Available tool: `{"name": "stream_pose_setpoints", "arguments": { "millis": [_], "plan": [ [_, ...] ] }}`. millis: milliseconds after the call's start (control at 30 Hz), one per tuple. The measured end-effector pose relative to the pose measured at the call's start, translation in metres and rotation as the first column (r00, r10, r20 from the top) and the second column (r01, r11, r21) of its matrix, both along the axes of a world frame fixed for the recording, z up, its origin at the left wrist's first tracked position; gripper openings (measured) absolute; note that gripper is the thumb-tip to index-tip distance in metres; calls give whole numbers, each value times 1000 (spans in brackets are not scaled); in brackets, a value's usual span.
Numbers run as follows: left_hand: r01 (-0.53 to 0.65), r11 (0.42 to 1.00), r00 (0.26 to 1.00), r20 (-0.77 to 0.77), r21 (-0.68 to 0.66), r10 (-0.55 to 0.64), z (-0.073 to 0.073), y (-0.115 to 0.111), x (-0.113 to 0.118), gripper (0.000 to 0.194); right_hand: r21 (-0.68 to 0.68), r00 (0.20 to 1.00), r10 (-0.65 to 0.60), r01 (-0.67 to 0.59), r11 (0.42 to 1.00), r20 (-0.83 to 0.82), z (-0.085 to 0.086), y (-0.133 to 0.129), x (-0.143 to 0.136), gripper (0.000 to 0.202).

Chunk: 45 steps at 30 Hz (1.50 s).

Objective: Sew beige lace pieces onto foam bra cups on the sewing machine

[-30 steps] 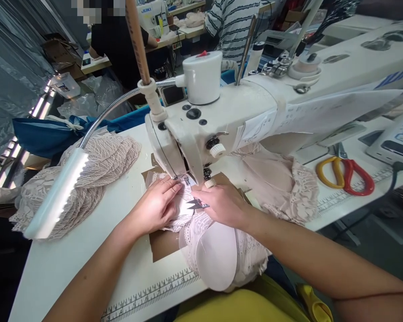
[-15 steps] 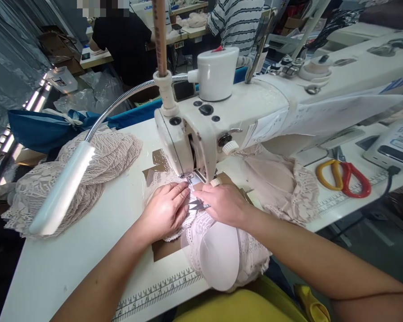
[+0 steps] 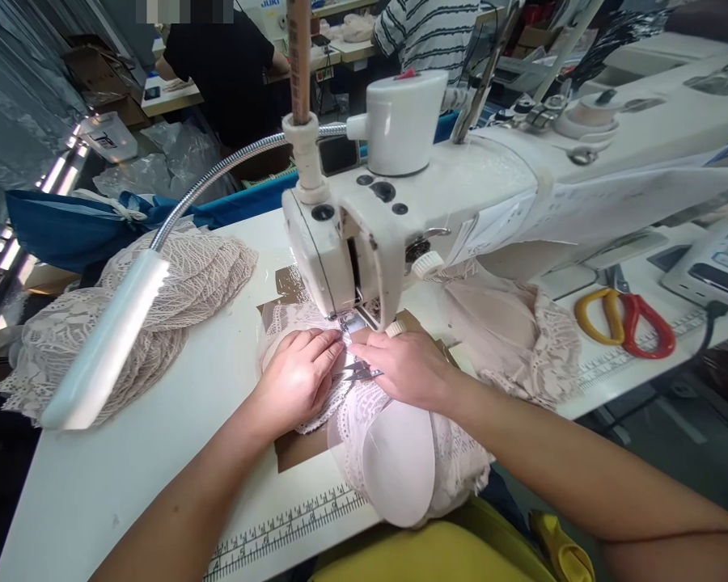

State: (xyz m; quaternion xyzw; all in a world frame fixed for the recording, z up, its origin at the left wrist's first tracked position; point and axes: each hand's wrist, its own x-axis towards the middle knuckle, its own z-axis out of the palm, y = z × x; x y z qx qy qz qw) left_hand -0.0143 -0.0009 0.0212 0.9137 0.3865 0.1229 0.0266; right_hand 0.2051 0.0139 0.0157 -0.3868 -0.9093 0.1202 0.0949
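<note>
Pale pink lace fabric (image 3: 277,318) lies beneath the needle area of a white sewing machine (image 3: 315,242). My left hand (image 3: 297,373) presses on this lace just left of the presser foot, its fingers held together. My right hand (image 3: 404,365) is closed around small dark thread snips (image 3: 359,373), whose blades point left toward my left hand. Its fingertips also touch the fabric at the foot. A lace piece with a smooth pale cup (image 3: 399,465) hangs over the table's front edge below my right hand.
Stacked lace pieces (image 3: 179,279) lie at the left beneath a lamp (image 3: 106,343) on a bent metal neck. Right of the machine head are more beige fabric (image 3: 503,323) and scissors with yellow and red handles (image 3: 646,323). Two people are at tables behind.
The view has shifted slightly, so the machine head appears a little further right. The lace left of the foot lies a bit differently. Both hands keep nearly the same places.
</note>
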Motion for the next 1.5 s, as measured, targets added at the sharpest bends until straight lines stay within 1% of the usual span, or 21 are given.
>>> {"name": "stream_pose_setpoints", "arguments": {
  "millis": [233, 400, 500, 733, 900, 1033, 1133, 1200, 1300, 1367, 1500],
  "plan": [
    [-2, 1000, 1000, -24, -2, 2, -1, 1, 2, 37, -23, 1000, -12, 12, 1000, 2, 3, 0, -2, 39],
    [-21, 1000, 999, -41, -11, 21, -4, 6, 1, 39, -62, 996, -62, 66, 996, 62, 9, 0, -6, 37],
    [-17, 1000, 999, -39, -10, 17, -4, 7, 0, 39, -75, 994, -72, 78, 994, 87, 10, 0, -7, 38],
    [1, 1000, 1000, -9, 1, -1, 0, 6, 1, 34, -66, 998, -47, 51, 997, 52, 8, 0, -5, 36],
    [4, 1000, 1000, 0, 0, -4, -2, 7, 1, 33, -74, 996, -62, 67, 995, 61, 8, -1, -5, 37],
    [-15, 1000, 1000, -16, -3, 15, -3, 11, 0, 34, -58, 996, -71, 74, 996, 61, 7, -1, -7, 34],
    [-31, 1000, 999, -32, -6, 31, -3, 14, -1, 34, -45, 996, -75, 78, 996, 55, 5, -1, -7, 38],
    [-49, 999, 998, -26, -9, 49, -3, 15, -2, 33, -40, 996, -82, 84, 996, 46, 4, -1, -7, 37],
    [-78, 997, 997, -1, -25, 78, -5, 15, -4, 34, -59, 995, -97, 98, 993, 15, 4, -1, -7, 29],
    [-91, 995, 996, 22, -36, 92, -7, 15, -6, 38, -94, 993, -114, 111, 989, -19, 5, 0, -6, 25],
    [-124, 992, 991, 51, -37, 125, -10, 12, -9, 42, -173, 985, -145, 127, 977, -97, 8, 1, -6, 25]
  ]
}}
